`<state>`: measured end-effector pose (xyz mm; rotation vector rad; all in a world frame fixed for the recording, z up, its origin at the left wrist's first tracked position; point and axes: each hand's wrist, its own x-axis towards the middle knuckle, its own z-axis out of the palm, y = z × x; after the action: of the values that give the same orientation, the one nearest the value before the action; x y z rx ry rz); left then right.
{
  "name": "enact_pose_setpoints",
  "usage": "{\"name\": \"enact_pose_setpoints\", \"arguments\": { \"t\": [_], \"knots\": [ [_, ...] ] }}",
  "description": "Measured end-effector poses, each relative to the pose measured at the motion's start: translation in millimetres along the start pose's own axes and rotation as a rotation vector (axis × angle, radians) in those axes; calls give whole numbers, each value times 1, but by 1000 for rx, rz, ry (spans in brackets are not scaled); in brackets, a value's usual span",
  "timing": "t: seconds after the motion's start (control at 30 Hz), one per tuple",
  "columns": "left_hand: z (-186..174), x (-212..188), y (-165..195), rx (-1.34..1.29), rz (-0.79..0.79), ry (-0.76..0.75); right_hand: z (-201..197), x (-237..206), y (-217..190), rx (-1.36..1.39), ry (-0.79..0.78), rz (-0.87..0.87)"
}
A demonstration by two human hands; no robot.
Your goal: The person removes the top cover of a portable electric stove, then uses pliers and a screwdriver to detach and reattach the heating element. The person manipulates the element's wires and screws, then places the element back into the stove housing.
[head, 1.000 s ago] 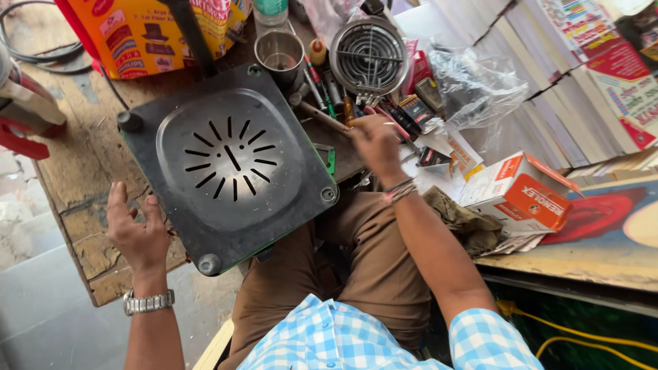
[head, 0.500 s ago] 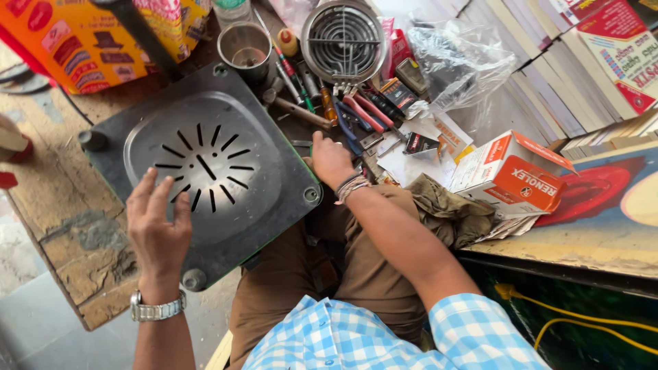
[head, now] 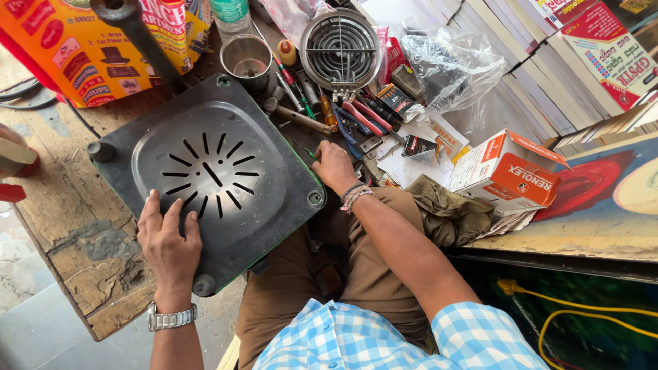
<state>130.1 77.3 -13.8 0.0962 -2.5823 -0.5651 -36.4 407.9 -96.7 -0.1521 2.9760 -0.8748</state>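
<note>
The left hand lies flat, fingers spread, on the dark square metal base plate with radial slots, which rests on the worn wooden bench. The right hand grips the plate's right edge, beside scattered screwdrivers.

dark square metal base plate, slotted vents radiating at its centre, lies upturned across the wooden workbench, corner feet up.
</note>
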Motion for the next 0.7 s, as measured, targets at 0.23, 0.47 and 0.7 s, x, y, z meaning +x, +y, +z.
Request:
{"name": "enact_pose_setpoints", "arguments": {
  "t": [0.23,0.47,0.7],
  "knots": [
    [5,-2,-4,18,-7,-18,0,-4,8,-233,134,-147],
    [6,-3,-3,24,-21,-17,-20,-5,15,-94,-107,163],
    [-1,3,1,-14,20,-26,-29,-1,12,45,227,-76]
  ]
}}
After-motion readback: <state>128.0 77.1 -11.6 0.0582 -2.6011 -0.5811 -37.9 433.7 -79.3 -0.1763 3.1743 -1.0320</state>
